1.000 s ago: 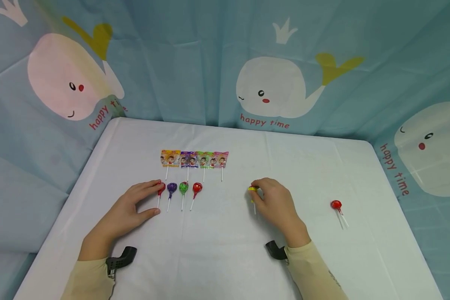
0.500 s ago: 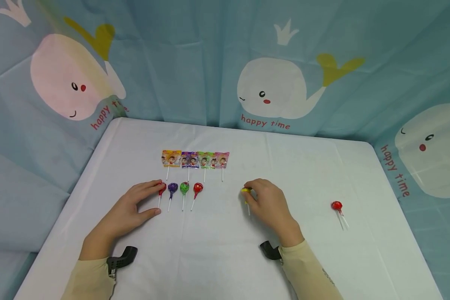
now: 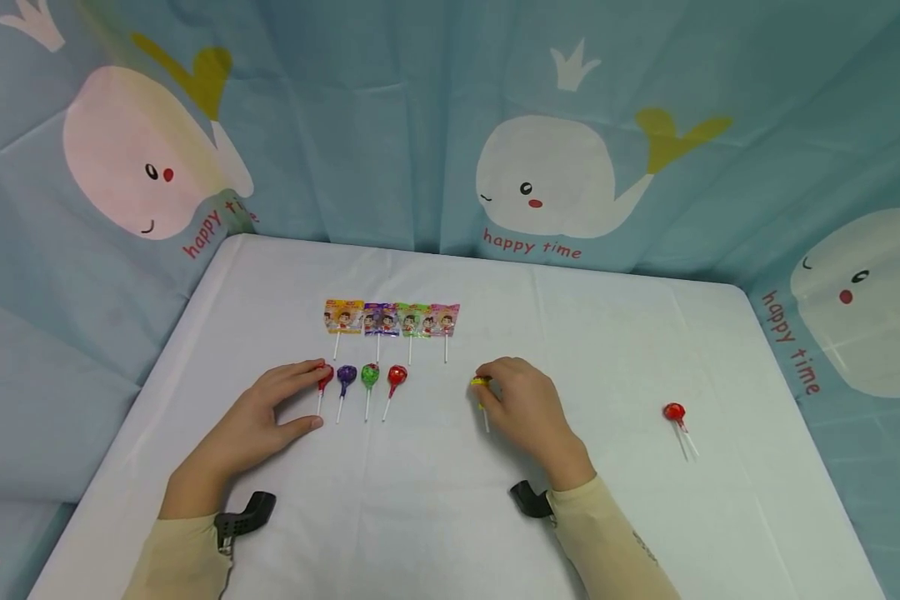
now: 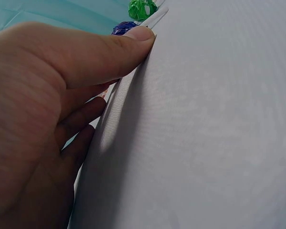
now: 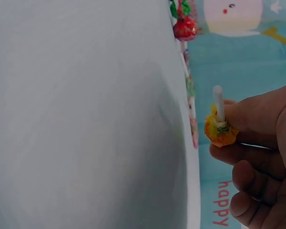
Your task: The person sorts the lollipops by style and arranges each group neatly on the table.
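My left hand (image 3: pixel 251 417) rests at the left end of a row of lollipops, its fingertips on the head of a red lollipop (image 3: pixel 325 379); its thumb lies on the cloth beside the stick. To the right of that one lie a purple lollipop (image 3: pixel 347 375), a green lollipop (image 3: pixel 371 375) and another red lollipop (image 3: pixel 397 377), sticks toward me. Between thumb and index finger, my right hand (image 3: pixel 525 408) pinches a yellow lollipop (image 5: pixel 219 129) by its wrapped head. Its white stick points toward me, and the hand is right of the row.
Behind the row lie flat-wrapped lollipops: an orange packet (image 3: pixel 343 317), a purple packet (image 3: pixel 380 318), a green packet (image 3: pixel 410 319) and a pink packet (image 3: pixel 444 319). A lone red lollipop (image 3: pixel 673 412) lies far right on the white tablecloth (image 3: pixel 420 517). A blue curtain (image 3: pixel 390 167) rises behind.
My right hand has moved left with the yellow lollipop, nearer the row. The left hand keeps its place on the red lollipop.
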{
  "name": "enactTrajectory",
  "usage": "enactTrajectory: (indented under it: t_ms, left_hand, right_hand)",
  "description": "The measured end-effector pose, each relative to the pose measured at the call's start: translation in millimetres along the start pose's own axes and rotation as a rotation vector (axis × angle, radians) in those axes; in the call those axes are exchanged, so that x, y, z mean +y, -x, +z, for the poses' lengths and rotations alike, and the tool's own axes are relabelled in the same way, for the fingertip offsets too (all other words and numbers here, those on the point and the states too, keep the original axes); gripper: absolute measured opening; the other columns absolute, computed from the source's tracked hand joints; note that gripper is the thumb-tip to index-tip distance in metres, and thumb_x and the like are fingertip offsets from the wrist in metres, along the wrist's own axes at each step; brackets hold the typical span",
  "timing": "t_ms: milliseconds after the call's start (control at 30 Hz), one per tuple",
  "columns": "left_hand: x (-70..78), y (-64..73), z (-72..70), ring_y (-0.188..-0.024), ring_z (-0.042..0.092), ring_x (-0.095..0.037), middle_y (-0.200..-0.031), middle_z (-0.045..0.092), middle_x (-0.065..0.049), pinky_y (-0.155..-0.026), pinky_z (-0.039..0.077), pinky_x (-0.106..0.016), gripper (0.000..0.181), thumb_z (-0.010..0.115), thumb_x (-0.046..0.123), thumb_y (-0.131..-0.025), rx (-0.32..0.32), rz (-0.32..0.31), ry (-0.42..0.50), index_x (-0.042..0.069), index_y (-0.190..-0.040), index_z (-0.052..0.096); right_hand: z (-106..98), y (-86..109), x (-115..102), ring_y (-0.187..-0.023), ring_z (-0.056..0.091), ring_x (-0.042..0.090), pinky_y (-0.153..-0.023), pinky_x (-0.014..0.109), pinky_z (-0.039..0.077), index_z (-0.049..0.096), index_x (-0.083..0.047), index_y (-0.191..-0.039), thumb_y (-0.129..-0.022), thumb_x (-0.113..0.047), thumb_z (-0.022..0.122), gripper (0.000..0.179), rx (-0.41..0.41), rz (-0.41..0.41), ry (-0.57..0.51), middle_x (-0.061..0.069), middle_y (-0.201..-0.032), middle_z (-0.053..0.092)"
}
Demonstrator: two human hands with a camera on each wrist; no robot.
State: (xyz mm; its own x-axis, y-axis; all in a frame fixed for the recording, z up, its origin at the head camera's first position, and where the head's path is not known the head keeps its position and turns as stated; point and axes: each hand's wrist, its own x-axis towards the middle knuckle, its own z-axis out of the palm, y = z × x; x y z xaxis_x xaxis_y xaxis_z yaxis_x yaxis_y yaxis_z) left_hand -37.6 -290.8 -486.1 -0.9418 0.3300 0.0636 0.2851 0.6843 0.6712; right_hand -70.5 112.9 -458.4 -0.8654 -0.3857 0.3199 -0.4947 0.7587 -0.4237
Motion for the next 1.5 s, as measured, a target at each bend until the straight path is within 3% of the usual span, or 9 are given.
enactTrajectory:
  t_ms: [467, 733, 967, 1200, 1367, 1500]
  left_hand:
    - [0.8, 0.1, 0.2, -0.151, 0.045, -0.037, -0.164, 0.054, -0.007, -0.116, 0.039, -0.071, 0.073, 0.093, 0.016, -0.089, 0.002, 0.006, -0.003, 0.019, -0.156, 0.063]
    - [-1.3, 0.0, 1.0, -0.152, 0.045, -0.035, -0.165, 0.053, -0.005, -0.117, 0.04, -0.069, 0.074, 0.093, 0.016, -0.089, 0.008, 0.008, -0.008, 0.02, -0.156, 0.063]
    - [-4.3, 0.0, 1.8, -0.152, 0.045, -0.037, -0.165, 0.053, -0.006, -0.116, 0.04, -0.07, 0.074, 0.093, 0.017, -0.09, 0.006, 0.017, -0.004, 0.021, -0.157, 0.062]
    - [-6.5, 0.4, 2.4, -0.152, 0.045, -0.035, -0.165, 0.053, -0.003, -0.122, 0.04, -0.055, 0.075, 0.093, 0.017, -0.089, 0.007, 0.021, -0.03, 0.022, -0.157, 0.062]
    - [-3.6, 0.4, 1.1, -0.151, 0.045, -0.037, -0.165, 0.053, -0.006, -0.118, 0.041, -0.066, 0.073, 0.093, 0.018, -0.09, 0.007, 0.025, -0.011, 0.02, -0.156, 0.063]
    - [-1.1, 0.2, 0.4, -0.151, 0.046, -0.036, -0.164, 0.054, -0.006, -0.116, 0.041, -0.067, 0.073, 0.093, 0.017, -0.09, 0.006, 0.027, -0.015, 0.019, -0.156, 0.063]
  right_hand:
    - [12, -8.9, -11, -0.097, 0.074, 0.021, -0.079, 0.04, 0.063, 0.082, -0.01, -0.106, -0.094, -0.015, 0.088, 0.015, -0.01, -0.009, -0.024, 0.002, -0.103, 0.08]
    - [18, -16.9, -19, -0.104, 0.074, 0.021, -0.085, 0.041, 0.064, 0.081, -0.011, -0.111, -0.097, -0.019, 0.086, 0.017, -0.072, 0.017, -0.028, 0.002, -0.109, 0.08]
    - [23, -22.2, -24, -0.099, 0.073, 0.02, -0.085, 0.04, 0.063, 0.081, -0.01, -0.111, -0.097, -0.019, 0.086, 0.017, -0.101, 0.042, -0.031, 0.002, -0.107, 0.08]
    - [30, -26.0, -28, -0.096, 0.072, 0.017, -0.083, 0.037, 0.062, 0.081, -0.012, -0.111, -0.098, -0.022, 0.085, 0.017, -0.128, 0.067, -0.038, -0.001, -0.106, 0.08]
    - [33, -29.0, -31, -0.095, 0.071, 0.016, -0.083, 0.036, 0.062, 0.081, -0.014, -0.111, -0.099, -0.024, 0.084, 0.017, -0.139, 0.075, -0.038, -0.002, -0.106, 0.08]
    - [36, -32.0, -34, -0.093, 0.07, 0.014, -0.081, 0.034, 0.061, 0.081, -0.014, -0.112, -0.099, -0.026, 0.084, 0.017, -0.153, 0.075, -0.041, -0.003, -0.106, 0.08]
